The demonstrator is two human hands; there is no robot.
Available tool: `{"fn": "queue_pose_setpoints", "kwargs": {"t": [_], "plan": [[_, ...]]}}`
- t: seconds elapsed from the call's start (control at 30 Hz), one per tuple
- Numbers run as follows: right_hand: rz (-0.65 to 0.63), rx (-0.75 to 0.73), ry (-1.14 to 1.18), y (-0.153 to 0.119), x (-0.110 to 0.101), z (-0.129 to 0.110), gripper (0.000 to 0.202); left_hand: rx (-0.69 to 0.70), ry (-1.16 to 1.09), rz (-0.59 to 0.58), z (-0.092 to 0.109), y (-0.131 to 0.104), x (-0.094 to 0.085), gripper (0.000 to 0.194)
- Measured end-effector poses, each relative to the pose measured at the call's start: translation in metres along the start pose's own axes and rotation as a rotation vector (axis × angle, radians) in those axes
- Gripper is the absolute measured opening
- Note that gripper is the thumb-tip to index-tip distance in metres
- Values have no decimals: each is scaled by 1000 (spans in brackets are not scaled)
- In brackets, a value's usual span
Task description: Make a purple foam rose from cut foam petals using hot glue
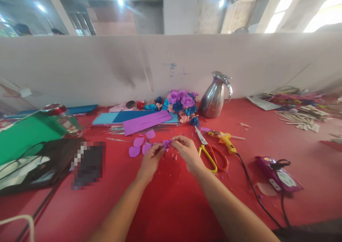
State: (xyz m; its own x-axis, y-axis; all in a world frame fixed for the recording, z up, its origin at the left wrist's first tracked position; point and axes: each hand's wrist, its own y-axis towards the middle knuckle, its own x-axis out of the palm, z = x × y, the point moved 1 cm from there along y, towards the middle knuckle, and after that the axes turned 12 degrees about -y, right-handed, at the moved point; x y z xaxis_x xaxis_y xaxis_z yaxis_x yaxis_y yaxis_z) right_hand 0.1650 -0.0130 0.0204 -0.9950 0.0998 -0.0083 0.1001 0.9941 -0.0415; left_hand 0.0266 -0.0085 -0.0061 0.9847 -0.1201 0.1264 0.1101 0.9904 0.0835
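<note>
My left forearm (121, 204), at seven o'clock, was bare along all the length I could see, broad at the lower edge of my view and tapering smoothly to a narrower wrist (141, 179). My right forearm (227, 201), at five o'clock, was bare too, with the same long, tapering outline. Of my hands, the left hand (148, 161) and the right hand (188, 153) were both bare; their nails were too small to make out.

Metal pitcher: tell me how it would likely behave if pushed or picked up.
The metal pitcher could tip if pushed near its narrow top, since it stands tall, though its wide lower body probably steadies it when pushed low. Its smooth, shiny side may feel slippery; the curved handle likely gives a surer hold.
</note>
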Motion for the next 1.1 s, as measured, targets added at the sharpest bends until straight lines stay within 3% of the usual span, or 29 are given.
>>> {"fn": "queue_pose_setpoints", "kwargs": {"t": [0.23,0.43,0.7,1.1], "plan": [[-53,22,48,-1,-3,-7,10,-16,31,-84,1,0,-2,24],[-68,49,51,-1,-4,-10,10,2,22,-84,3,0,-4,31],[-69,-67,-41,0,-6,-7,12,45,92,-76,4,0,-6,30],[-134,-23,8,0,-8,-4,15,79,101,-82,9,-1,-8,26]]}}
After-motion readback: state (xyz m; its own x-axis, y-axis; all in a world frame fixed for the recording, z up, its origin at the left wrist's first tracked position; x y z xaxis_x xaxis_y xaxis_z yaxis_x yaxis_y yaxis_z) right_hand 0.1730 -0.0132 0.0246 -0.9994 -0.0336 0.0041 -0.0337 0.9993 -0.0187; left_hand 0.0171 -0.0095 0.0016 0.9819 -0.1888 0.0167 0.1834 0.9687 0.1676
